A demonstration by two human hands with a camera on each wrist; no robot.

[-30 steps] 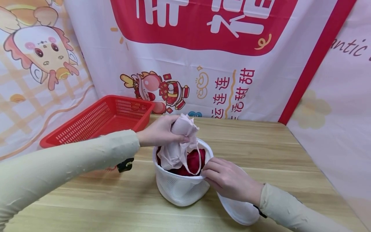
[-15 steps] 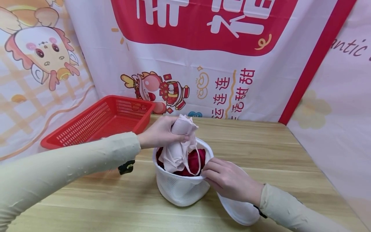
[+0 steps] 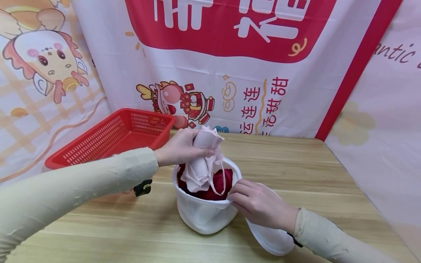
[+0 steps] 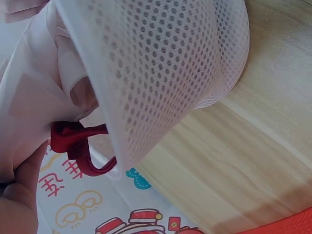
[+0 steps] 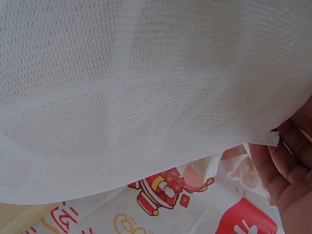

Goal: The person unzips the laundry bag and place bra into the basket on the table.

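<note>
In the head view my left hand point(image 3: 179, 148) grips a folded pale pink garment with thin straps point(image 3: 204, 171), thumb in front. Its lower end hangs inside the mouth of a round white mesh laundry bag point(image 3: 205, 215). A dark red garment point(image 3: 222, 182) lies within the bag. My right hand point(image 3: 254, 202) pinches the bag's right rim. The bag's round white lid point(image 3: 276, 241) hangs to the right, partly behind that hand. The left wrist view shows a dark red strap point(image 4: 68, 139) at the rim, close to the pink fabric. White mesh point(image 5: 146, 97) fills most of the right wrist view.
A red plastic basket point(image 3: 158, 140) stands at the back left, partly hidden by my left sleeve point(image 3: 85, 179). Everything rests on a wooden table point(image 3: 296, 160). Printed cloth point(image 3: 213, 69) hangs along its back and sides.
My left hand has risen slightly with the pink garment, after dipping a little. The right hand keeps its hold on the rim, and the bag stays where it was.
</note>
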